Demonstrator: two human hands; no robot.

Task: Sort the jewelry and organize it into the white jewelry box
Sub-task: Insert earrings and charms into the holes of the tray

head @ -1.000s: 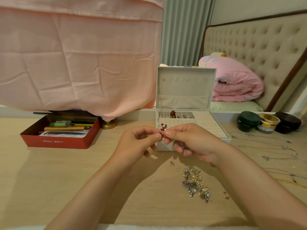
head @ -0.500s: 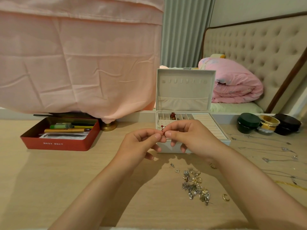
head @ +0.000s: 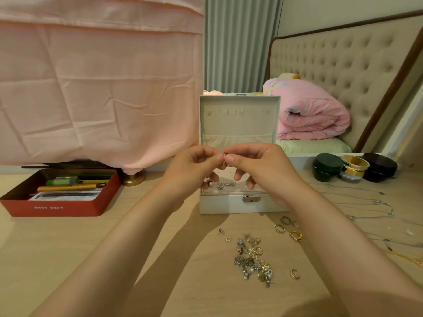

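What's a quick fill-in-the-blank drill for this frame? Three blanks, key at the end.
1. The left hand and right hand together pinch a small piece in front of the jewelry box, whose lid stands ____.
2. The tin holding pens is ____ in colour.
3. The thin chains lie on the table on the person's ____ side.

Missing words: open; red; right.

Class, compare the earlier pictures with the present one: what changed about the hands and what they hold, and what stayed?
The left hand and right hand rose, now before the lid of the white jewelry box. The red-and-white piece they pinched is gone; they pinch a small silvery piece. The jewelry pile, red tin and open box stayed.
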